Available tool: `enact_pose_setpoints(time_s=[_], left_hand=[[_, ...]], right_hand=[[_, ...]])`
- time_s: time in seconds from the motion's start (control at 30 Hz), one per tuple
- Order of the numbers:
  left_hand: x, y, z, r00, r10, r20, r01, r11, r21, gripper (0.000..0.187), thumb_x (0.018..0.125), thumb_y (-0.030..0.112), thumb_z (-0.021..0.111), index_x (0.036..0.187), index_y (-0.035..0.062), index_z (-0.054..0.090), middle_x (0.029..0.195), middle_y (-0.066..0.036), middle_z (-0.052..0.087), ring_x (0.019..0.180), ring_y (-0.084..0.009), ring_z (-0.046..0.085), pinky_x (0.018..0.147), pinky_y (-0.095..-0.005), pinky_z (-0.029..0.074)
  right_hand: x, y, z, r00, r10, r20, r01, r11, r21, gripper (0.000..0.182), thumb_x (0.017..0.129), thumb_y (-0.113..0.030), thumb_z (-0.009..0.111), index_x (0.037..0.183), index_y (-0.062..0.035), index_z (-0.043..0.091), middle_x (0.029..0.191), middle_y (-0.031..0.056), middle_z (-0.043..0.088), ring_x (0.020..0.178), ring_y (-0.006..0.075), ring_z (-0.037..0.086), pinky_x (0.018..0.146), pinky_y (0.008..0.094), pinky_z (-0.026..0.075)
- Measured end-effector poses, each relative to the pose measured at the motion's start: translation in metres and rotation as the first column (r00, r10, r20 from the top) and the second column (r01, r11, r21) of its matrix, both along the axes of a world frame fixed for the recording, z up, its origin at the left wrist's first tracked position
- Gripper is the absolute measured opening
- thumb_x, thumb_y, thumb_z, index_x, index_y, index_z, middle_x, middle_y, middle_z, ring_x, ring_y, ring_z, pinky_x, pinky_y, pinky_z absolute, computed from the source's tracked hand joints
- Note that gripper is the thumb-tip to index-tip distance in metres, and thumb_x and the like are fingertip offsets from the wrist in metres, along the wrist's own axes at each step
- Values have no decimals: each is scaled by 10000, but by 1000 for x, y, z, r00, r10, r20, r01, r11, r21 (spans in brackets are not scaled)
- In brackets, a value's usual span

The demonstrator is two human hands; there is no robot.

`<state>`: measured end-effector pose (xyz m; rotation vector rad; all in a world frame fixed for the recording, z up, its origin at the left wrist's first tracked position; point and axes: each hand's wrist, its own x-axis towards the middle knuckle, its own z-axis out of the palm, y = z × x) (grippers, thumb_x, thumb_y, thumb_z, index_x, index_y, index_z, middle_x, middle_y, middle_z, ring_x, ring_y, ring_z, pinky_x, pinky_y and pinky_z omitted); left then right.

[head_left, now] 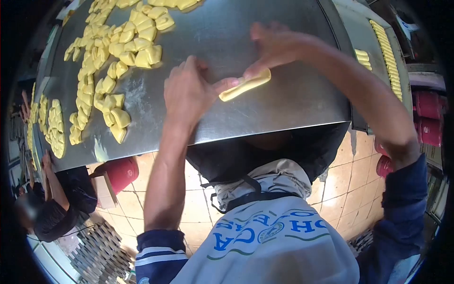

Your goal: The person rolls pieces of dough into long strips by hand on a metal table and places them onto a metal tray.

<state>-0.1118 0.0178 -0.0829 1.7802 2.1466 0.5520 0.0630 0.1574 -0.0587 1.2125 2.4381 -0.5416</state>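
Metal table (pixel 302 102) beneath, the left hand (pixel 191 87) and right hand (pixel 276 47) rest thumbs on a yellow dough strip (pixel 248 86) between them, nearer side, fingers loosely parted from thumbs; dough pieces (pixel 142 40) spread left, dough rolls (pixel 385 54) line the right.

The metal table (pixel 302 94) bears yellow dough pieces (pixel 149 56) from its far edge down its left side; a dough strip (pixel 248 86) lies toward the near edge; a pale smear (pixel 100 150) touches that edge.
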Motion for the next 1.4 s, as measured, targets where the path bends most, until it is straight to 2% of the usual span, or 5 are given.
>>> enact_pose_setpoints(time_s=[0.2, 0.5, 0.6, 1.13, 1.4], left_hand=[[2, -8, -5, 958, -61, -281, 93, 990, 102, 784, 562, 696, 786, 882, 11, 579, 776, -143, 612, 789, -307, 611, 700, -408, 478], [5, 2, 10, 997, -3, -83, -6, 994, -107, 601, 679, 584, 784, 727, 20, 584, 767, -124, 607, 759, -308, 585, 679, -399, 463], [-5, -8, -9, 975, -44, -219, 91, 974, 206, 561, 697, 547, 786, 746, 21, 595, 725, -121, 591, 731, -321, 582, 668, -408, 464], [33, 22, 7, 996, 14, -92, -33, 976, -215, 682, 653, 656, 772, 758, 2, 608, 812, -168, 615, 807, -321, 597, 710, -424, 475], [12, -10, 6, 986, -162, -45, 164, 985, 47, 543, 695, 506, 806, 720, 28, 551, 715, -106, 518, 746, -286, 522, 677, -389, 426]], right_hand=[[7, -5, 0, 998, 51, 34, -51, 999, -9, 1086, 513, -567, 859, 1332, -49, 368, 1282, 222, 407, 1298, 431, 353, 1020, 520, 381], [13, -6, -4, 983, -181, -21, 182, 983, 27, 1203, 517, -721, 794, 1399, -35, 349, 1425, 270, 320, 1372, 434, 258, 972, 660, 327], [38, 22, -4, 975, -203, -85, 207, 977, 43, 1176, 534, -724, 784, 1398, -50, 355, 1416, 259, 333, 1370, 426, 257, 970, 661, 321], [30, -7, -5, 986, -165, -33, 166, 986, 34, 951, 546, -653, 809, 1211, -76, 449, 1214, 166, 418, 1251, 333, 352, 944, 528, 334], [49, 2, -5, 993, 24, -119, -28, 999, -34, 1149, 534, -729, 779, 1393, -72, 392, 1320, 206, 403, 1310, 366, 311, 951, 582, 319]])
